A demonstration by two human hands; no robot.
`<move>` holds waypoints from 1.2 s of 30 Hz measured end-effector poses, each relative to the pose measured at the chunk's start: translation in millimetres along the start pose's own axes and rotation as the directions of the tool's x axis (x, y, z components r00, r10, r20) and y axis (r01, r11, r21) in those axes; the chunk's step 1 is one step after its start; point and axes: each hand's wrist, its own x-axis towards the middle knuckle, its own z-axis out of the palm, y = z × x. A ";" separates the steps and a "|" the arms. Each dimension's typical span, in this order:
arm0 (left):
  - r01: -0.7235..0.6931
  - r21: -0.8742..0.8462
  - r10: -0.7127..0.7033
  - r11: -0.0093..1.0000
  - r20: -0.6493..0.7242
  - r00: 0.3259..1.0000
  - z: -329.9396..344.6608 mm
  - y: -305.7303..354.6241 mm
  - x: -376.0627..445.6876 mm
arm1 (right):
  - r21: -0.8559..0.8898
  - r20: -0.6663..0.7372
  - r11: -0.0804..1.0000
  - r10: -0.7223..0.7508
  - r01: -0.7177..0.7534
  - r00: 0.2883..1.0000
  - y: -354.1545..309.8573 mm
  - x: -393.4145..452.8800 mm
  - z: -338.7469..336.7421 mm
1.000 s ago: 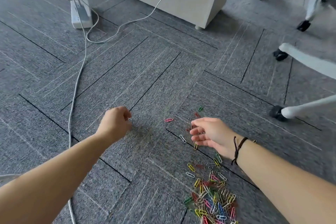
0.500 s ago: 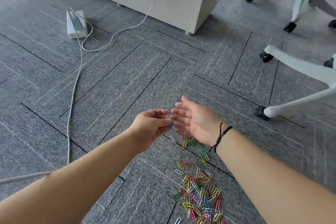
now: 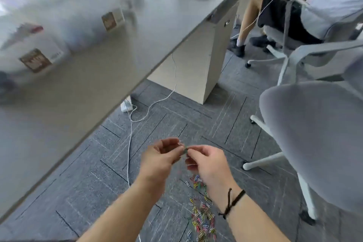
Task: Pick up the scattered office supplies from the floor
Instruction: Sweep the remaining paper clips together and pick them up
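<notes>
Coloured paper clips (image 3: 202, 220) lie in a loose heap on the grey carpet below my wrists, with a smaller cluster (image 3: 197, 180) further up. Well above the floor, my left hand (image 3: 163, 157) and my right hand (image 3: 206, 161) meet fingertip to fingertip. A small dark object, apparently a few paper clips (image 3: 185, 150), is pinched between them. Which hand bears the grip cannot be told apart. A black cord bracelet circles my right wrist.
A grey desk (image 3: 98, 68) with blurred white packages fills the left and top. Its beige leg panel (image 3: 196, 68) stands behind. A white cable (image 3: 129, 143) runs to a power strip (image 3: 126, 106). A grey office chair (image 3: 314, 139) stands right; a seated person (image 3: 294, 10) is beyond.
The view has risen from floor level so the desk top and chairs now show. Both hands lifted off the carpet and came together, pinching clips between their fingertips.
</notes>
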 end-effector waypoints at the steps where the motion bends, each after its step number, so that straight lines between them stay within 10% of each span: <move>1: -0.007 0.015 0.007 1.000 -0.002 1.000 6.8 34.8 -22.8 | -0.010 0.012 1.000 -0.017 0.017 1.000 -34.2 -23.8 2.2; 9: -0.055 -0.034 0.054 0.998 -0.028 0.998 11.8 251.5 -124.1 | -0.058 0.110 0.987 -0.141 0.148 0.984 -242.2 -130.3 55.2; 17: -0.122 -0.036 0.112 0.992 -0.212 0.971 -71.4 349.4 -54.5 | -0.128 0.160 0.989 -0.055 0.076 0.986 -322.3 -77.5 180.2; 27: -0.085 -0.213 -0.012 0.973 -0.420 0.908 -178.8 387.8 66.0 | -0.100 0.022 0.995 0.024 -0.021 0.999 -363.6 87.3 337.9; 36: -0.116 -0.225 0.028 0.967 -0.360 0.933 -156.7 365.9 72.8 | -0.042 -0.052 0.998 0.054 -0.056 0.997 -318.2 79.6 261.7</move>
